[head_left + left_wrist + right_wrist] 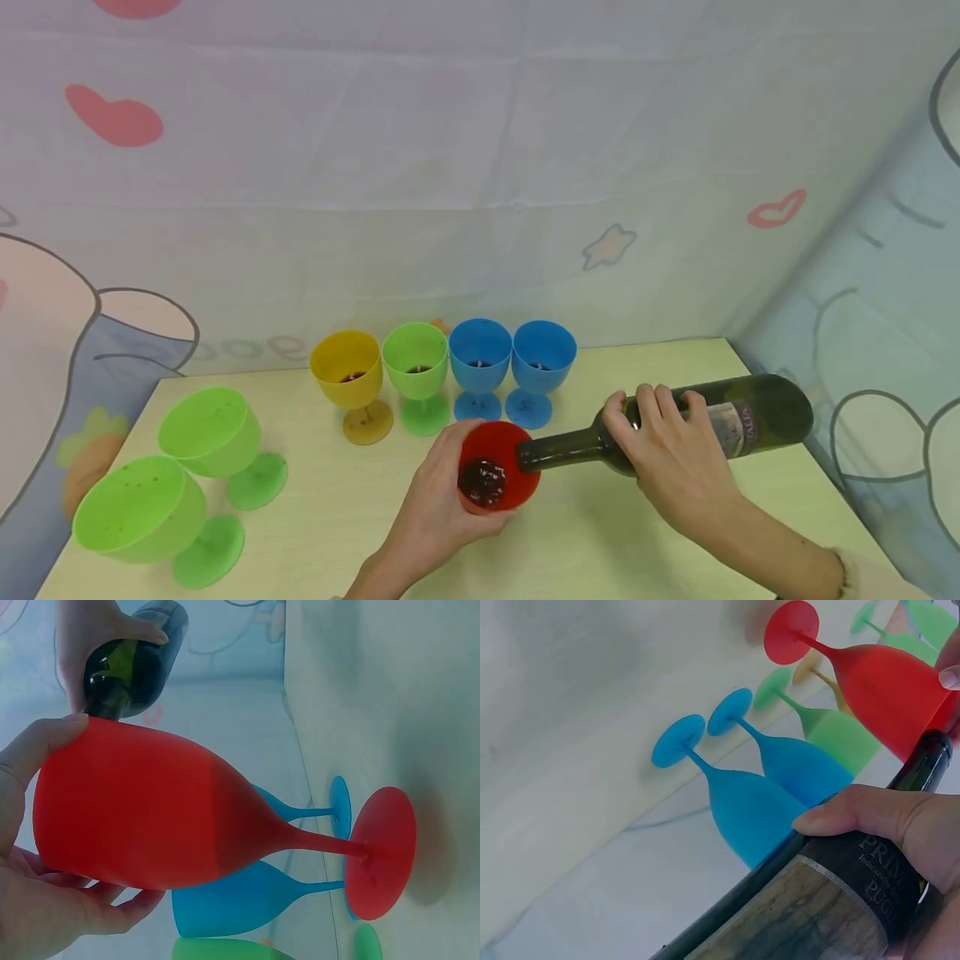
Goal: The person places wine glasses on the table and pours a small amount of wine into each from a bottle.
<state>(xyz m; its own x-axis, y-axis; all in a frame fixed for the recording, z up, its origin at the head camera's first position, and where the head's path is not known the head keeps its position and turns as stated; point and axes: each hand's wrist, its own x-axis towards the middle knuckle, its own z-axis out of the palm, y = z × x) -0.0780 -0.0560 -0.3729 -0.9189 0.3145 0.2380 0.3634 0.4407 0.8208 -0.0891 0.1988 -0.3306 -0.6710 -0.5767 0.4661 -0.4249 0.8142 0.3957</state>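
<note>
My left hand [427, 504] grips a red plastic goblet [142, 802] round its bowl, with dark red liquid pooled inside. My right hand [678, 462] holds a dark green wine bottle [768, 408] round its body, tipped nearly level. The bottle's mouth meets the goblet's rim on the right side. In the right wrist view, the label [802, 915] faces the camera and the thumb lies across the bottle. The goblet's foot [386, 855] hangs close over the table with a shadow beside it; whether it touches is hard to tell.
Behind the hands stand a yellow goblet [347, 367], a green goblet [416, 358] and two blue goblets, one left [480, 354] and one right [543, 358], each with a little dark liquid. Two more green goblets, one [210, 433] behind another [142, 508], stand at the left. A printed cloth [450, 167] hangs behind the pale table [330, 517].
</note>
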